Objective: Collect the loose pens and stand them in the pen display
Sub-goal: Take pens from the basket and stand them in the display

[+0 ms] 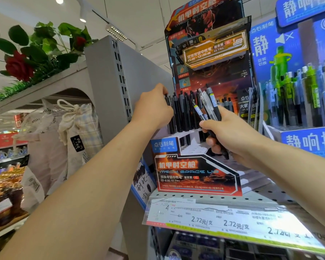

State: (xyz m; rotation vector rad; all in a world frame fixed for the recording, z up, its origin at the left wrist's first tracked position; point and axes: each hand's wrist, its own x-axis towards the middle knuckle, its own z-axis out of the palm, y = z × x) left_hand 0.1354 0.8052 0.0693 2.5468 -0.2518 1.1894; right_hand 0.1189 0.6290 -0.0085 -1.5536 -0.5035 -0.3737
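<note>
A red and black cardboard pen display (195,175) stands on a store shelf, with a row of black pens (184,113) upright in its back tier. My left hand (154,107) reaches to the left end of that row and pinches the top of a black pen (167,102) standing there. My right hand (231,134) is in front of the display and grips a bunch of loose pens (207,106), some black, some clear, pointing up and left. The white stepped tiers (191,145) in front of the row show open holes.
A blue pen display (300,87) with green and grey pens stands to the right. A grey shelf upright (109,79) rises just left of my left hand. Price labels (223,220) run along the shelf edge. Cloth bags (64,139) hang at the left, artificial roses (19,66) above.
</note>
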